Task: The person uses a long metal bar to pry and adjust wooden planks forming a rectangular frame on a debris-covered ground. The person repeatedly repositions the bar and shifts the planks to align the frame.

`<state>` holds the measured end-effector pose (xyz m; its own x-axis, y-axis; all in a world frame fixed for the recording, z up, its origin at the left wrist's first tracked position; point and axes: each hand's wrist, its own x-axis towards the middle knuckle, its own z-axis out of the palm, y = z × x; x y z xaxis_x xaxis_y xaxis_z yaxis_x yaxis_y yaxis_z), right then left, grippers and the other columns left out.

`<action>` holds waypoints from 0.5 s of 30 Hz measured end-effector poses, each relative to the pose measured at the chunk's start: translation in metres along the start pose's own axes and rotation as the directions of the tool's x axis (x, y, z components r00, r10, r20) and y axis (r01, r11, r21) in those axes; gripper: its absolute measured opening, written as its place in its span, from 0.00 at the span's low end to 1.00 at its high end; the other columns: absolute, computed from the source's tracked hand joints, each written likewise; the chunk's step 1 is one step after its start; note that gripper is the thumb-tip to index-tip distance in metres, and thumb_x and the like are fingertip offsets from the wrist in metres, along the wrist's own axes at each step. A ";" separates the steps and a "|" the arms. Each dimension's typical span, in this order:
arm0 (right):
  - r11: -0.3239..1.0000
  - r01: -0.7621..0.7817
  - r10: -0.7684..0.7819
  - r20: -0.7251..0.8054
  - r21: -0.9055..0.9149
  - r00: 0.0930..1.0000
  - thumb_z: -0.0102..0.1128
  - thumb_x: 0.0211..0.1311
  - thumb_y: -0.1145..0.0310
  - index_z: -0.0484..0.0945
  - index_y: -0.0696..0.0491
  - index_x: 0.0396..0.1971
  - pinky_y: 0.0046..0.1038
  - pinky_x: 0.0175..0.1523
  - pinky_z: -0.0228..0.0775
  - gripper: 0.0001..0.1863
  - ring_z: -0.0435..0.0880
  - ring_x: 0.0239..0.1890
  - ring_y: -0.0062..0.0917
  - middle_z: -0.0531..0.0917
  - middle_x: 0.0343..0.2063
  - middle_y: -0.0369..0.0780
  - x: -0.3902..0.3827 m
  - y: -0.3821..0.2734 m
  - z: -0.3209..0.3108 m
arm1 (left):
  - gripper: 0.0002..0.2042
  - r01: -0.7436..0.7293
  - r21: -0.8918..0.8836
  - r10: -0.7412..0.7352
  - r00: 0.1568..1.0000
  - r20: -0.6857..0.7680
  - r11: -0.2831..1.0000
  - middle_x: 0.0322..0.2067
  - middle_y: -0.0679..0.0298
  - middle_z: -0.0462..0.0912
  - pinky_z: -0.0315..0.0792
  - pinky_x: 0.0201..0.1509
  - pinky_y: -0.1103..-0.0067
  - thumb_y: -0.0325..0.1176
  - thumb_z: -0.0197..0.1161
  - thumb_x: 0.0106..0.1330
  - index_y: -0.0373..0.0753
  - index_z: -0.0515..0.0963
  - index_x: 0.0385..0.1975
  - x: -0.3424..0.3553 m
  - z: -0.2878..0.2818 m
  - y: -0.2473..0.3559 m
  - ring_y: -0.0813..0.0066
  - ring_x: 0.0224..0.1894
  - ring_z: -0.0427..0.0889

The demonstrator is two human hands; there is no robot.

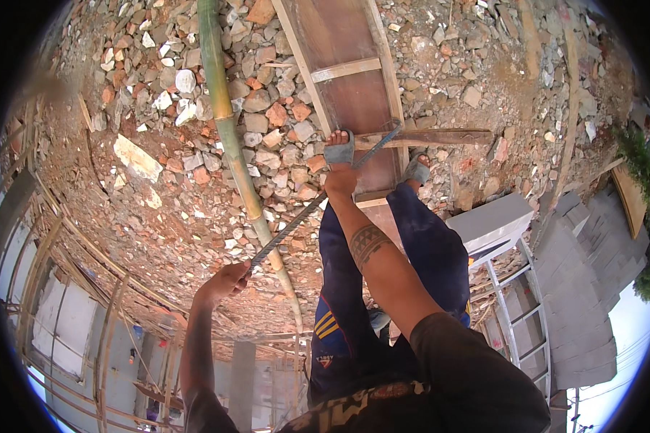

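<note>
A long, dark, ribbed steel pry bar with a bent tip slants across the view, from lower left up to the right. My left hand is closed around its near end, out over the rubble. Farther up, my right hand grips the bar just below my left foot. The bent tip lies at a rough wooden board, which crosses a brown framed panel with pale wooden battens. My feet, in grey sandals, stand at the panel: the left foot by the board, the right foot at the panel's right edge.
Broken brick and stone rubble covers the ground. A long bamboo pole runs along my left. Grey blocks and a metal ladder are at the right. Wooden poles and grey walls show at the lower left.
</note>
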<state>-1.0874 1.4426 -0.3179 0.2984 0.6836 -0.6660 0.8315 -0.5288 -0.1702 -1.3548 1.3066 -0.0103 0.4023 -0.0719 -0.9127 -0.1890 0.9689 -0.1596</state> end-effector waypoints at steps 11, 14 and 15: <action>0.971 -0.236 0.237 0.340 -0.045 0.910 0.60 0.56 0.75 0.58 0.70 0.46 0.41 0.37 0.82 0.24 0.87 0.32 0.46 0.80 0.35 0.60 -0.063 -0.057 -0.077 | 0.21 0.006 -0.225 -0.022 0.998 -0.067 0.974 0.15 0.76 0.60 0.48 0.16 0.82 0.54 0.46 0.76 0.44 0.68 0.27 -0.051 0.069 -0.047 0.86 0.15 0.53; 0.903 -0.405 0.289 0.490 0.147 0.823 0.52 0.57 0.80 0.58 0.67 0.42 0.42 0.26 0.77 0.16 0.80 0.21 0.35 0.75 0.26 0.50 -0.045 -0.040 -0.103 | 0.20 0.177 -0.459 -0.097 0.977 0.192 0.871 0.16 0.75 0.61 0.52 0.15 0.84 0.54 0.45 0.77 0.44 0.68 0.31 -0.075 0.117 -0.007 0.85 0.14 0.55; 0.866 -0.462 0.294 0.555 0.189 0.778 0.51 0.58 0.80 0.58 0.67 0.42 0.41 0.23 0.75 0.15 0.78 0.19 0.32 0.73 0.24 0.48 -0.043 -0.046 -0.125 | 0.20 0.222 -0.536 -0.088 0.961 0.264 0.815 0.16 0.76 0.61 0.52 0.15 0.84 0.54 0.44 0.77 0.44 0.68 0.31 -0.078 0.139 0.000 0.85 0.13 0.55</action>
<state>-1.0805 1.5004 -0.1907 0.2165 0.0968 -0.9715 0.4942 -0.8690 0.0236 -1.2618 1.3449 0.1130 0.6394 -0.0918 -0.7634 -0.5446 0.6469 -0.5339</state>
